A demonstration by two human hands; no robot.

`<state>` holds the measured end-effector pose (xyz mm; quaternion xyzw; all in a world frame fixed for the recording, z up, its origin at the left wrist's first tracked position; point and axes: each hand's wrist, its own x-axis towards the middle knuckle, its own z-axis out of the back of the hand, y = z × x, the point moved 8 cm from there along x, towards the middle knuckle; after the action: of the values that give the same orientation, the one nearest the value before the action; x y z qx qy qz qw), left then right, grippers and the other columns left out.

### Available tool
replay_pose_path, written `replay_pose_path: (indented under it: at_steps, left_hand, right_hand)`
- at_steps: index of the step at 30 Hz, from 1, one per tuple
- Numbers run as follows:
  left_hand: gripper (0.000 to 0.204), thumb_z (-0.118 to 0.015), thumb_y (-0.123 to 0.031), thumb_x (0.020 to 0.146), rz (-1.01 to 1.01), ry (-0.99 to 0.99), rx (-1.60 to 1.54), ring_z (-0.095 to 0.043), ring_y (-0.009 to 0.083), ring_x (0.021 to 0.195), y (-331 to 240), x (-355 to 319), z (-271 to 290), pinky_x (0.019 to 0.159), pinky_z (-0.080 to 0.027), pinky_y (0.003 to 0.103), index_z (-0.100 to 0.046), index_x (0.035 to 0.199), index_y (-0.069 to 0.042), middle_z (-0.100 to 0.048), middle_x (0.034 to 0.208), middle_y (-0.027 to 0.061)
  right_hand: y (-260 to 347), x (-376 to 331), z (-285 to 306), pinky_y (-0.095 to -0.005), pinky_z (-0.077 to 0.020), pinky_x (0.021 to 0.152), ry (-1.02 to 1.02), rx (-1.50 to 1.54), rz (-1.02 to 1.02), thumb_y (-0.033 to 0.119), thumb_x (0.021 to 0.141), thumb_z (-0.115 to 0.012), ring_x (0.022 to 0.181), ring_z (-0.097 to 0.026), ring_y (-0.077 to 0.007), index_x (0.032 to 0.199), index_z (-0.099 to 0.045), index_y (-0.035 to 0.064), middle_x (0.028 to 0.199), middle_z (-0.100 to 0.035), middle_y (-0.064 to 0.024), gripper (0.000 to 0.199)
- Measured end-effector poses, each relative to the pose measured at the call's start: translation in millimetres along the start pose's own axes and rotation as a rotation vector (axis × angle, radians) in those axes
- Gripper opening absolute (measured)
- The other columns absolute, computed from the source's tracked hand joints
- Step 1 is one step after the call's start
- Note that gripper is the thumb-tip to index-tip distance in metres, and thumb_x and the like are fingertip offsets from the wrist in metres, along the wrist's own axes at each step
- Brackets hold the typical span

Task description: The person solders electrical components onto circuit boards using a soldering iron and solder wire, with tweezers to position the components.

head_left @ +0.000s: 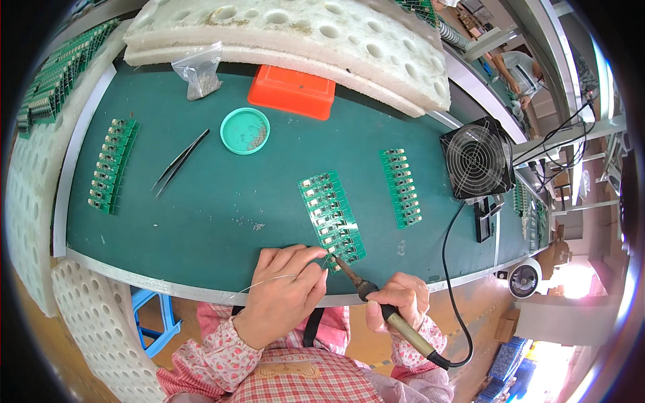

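My right hand (402,299) grips a soldering iron (411,334), its tip resting at the near end of a green circuit board panel (334,218). Between the closed fingertips of my left hand (285,282) runs a thin solder wire (270,281), which meets the iron's tip at the board. The panel lies flat near the table's front edge, with a row of small components along it. To its right sits a narrower board strip (401,188); another strip (113,166) lies at the far left.
Black tweezers (181,162), a round teal dish (244,131) of tiny parts, a plastic bag (199,72) and a red tray (291,92) sit on the green mat. White foam blocks (282,40) border the back. A fan (476,159) stands right, near the iron's cord (449,269). Another person (521,74) works beyond.
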<state>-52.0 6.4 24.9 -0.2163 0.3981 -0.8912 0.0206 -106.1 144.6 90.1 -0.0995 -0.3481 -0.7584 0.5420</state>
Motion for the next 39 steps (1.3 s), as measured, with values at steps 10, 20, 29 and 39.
replay_pose_path:
  at_steps: [10,20,29,39]
  left_hand:
    - [0.018,-0.073,-0.010,0.080,-0.004,0.012,0.017,-0.063,0.0255,0.100,1,-1,0,0.083,-0.043,0.041,-0.057,0.073,-0.006,-0.067,0.113,0.0037]
    - [0.018,-0.073,-0.008,0.079,-0.005,0.011,-0.006,-0.063,0.0249,0.100,0,-1,-2,0.084,-0.043,0.040,-0.056,0.073,-0.006,-0.067,0.113,0.0037]
    - [0.021,-0.073,-0.007,0.077,0.003,0.002,-0.029,-0.064,0.0265,0.099,2,0,0,0.083,-0.044,0.041,-0.054,0.070,-0.006,-0.069,0.113,0.0044]
    - [0.013,-0.072,-0.009,0.081,-0.014,0.044,-0.002,-0.062,0.0243,0.100,0,2,0,0.086,-0.044,0.040,-0.060,0.083,-0.005,-0.066,0.110,0.0066]
  right_hand:
    - [6,3,-6,-0.0300,-0.0376,0.039,0.004,-0.059,0.037,0.003,0.074,-0.073,0.046,-0.046,-0.0160,0.088,-0.058,0.0053,0.058,-0.048,0.0003,0.021]
    - [22,1,-15,-0.0276,-0.0348,0.038,0.031,-0.136,0.074,0.008,0.075,-0.073,0.043,-0.043,-0.0142,0.087,-0.057,0.0046,0.058,-0.048,0.0009,0.020]
    - [3,-6,10,-0.0307,-0.0391,0.039,-0.099,-0.076,-0.066,0.005,0.077,-0.071,0.042,-0.047,-0.0163,0.089,-0.055,0.0054,0.059,-0.054,0.0010,0.020]
    - [-6,-12,5,-0.0310,-0.0420,0.041,-0.097,-0.014,-0.096,0.005,0.079,-0.071,0.045,-0.050,-0.0165,0.092,-0.054,0.0052,0.062,-0.058,-0.0002,0.021]
